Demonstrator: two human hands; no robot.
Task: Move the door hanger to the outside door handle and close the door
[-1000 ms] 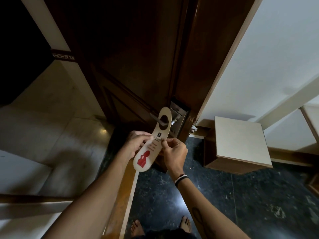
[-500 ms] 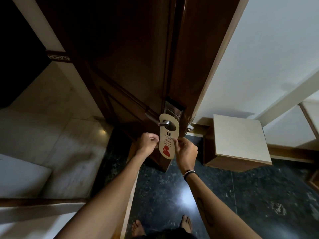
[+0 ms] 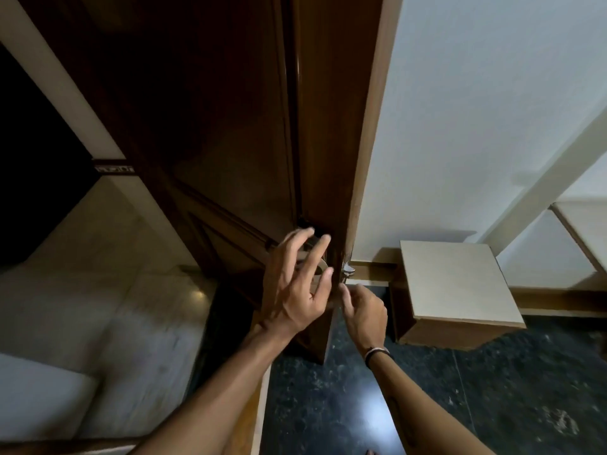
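Observation:
The dark wooden door [image 3: 230, 126] stands ajar with its edge turned toward me. My left hand [image 3: 297, 287] is open, fingers spread, held over the outside handle, which it hides. Only a beige sliver of the door hanger [image 3: 322, 267] shows between its fingers. My right hand [image 3: 364, 311], with a band on the wrist, is curled at the door's edge just below a metal handle part [image 3: 348, 273] on the other side. Whether its fingertips pinch the hanger or touch the door is hidden.
A low wooden box with a cream top [image 3: 453, 284] stands on the right against the white wall [image 3: 476, 110]. Dark speckled floor [image 3: 328, 405] lies below. Pale tiled walls [image 3: 115, 290] and a dark opening are on the left.
The door has swung further toward the frame. The hanger, hanging in plain sight on the handle before, is now covered by my left hand, which has opened and risen over the handle.

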